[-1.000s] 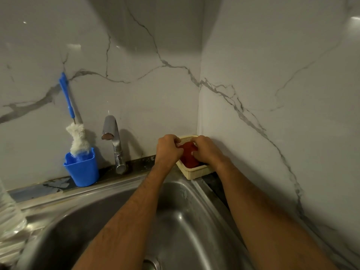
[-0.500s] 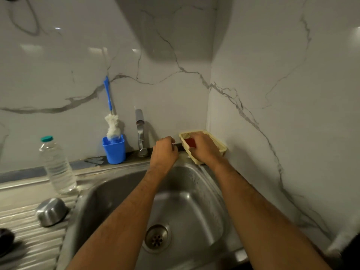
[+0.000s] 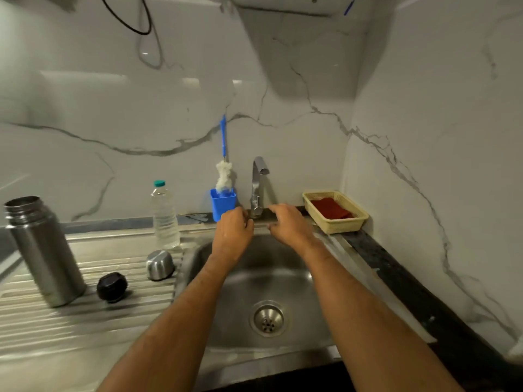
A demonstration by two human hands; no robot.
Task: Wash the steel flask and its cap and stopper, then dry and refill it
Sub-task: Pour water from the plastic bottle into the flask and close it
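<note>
Both hands, left hand (image 3: pixel 232 232) and right hand (image 3: pixel 288 224), hang loosely curled and hold nothing, above the sink (image 3: pixel 198 250) near the tap (image 3: pixel 257 188). Flask (image 3: pixel 42 250), cap (image 3: pixel 160 264) and stopper (image 3: pixel 112 286) sit apart on the drainboard; washing looks unstarted.

At the far left of the frame the flask (image 3: pixel 42 250) stands upright on the ridged draining board (image 3: pixel 56 323). To its right on the same board lie the stopper (image 3: pixel 112 287) and, further right and slightly behind, the cap (image 3: pixel 160 265), near the sink (image 3: pixel 297 281) edge. Behind the cap stands a water bottle (image 3: pixel 164 216). The sink fills the lower centre, its drain (image 3: pixel 268 319) in the bottom. Behind it, at the wall, the tap (image 3: pixel 257 188) rises, with a cup (image 3: pixel 222 204) holding a bottle brush (image 3: pixel 224 168) just to its left. In the right corner sits a basket (image 3: pixel 336 222) with a scouring pad (image 3: pixel 329 207) in it. The left hand (image 3: pixel 232 233) and right hand (image 3: pixel 288 224) hover above the sink's rear edge, in front of the tap.
</note>
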